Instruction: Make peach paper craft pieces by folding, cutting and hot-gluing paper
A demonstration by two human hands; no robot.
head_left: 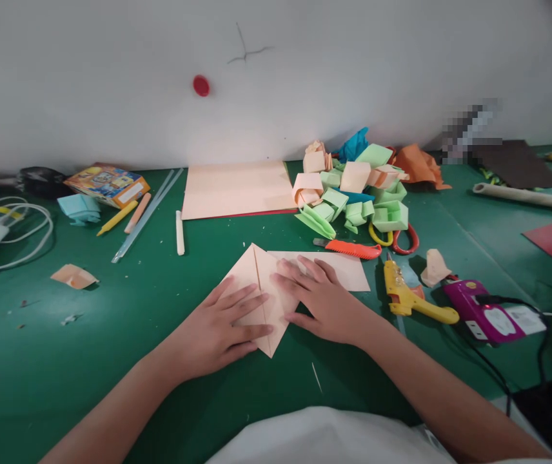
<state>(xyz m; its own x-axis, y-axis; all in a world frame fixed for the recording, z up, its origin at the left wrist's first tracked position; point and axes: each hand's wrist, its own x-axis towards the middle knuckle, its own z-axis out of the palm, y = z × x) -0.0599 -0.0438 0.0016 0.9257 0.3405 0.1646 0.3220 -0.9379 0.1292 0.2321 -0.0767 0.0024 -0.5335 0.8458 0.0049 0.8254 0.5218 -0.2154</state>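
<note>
A peach paper [269, 340] folded to a pointed shape lies on the green table, with a dark crease or gap line running down its middle. My left hand [225, 325] rests flat on its left half, fingers spread. On the right half lies my right hand [317, 293], its fingers also spread and nothing gripped. Another peach paper strip [353, 270] sits flat beyond my right hand, partly covered by it. Just behind that strip is an orange cutter knife [353, 249].
Folded green and peach paper pieces [344, 187] are piled at the back. Peach sheets [237, 188] lie behind the hands. A yellow glue gun [414, 299], scissors [405, 240] and a purple power box [489, 312] with cables stand right. Markers [117, 218] and a box [106, 183] are left.
</note>
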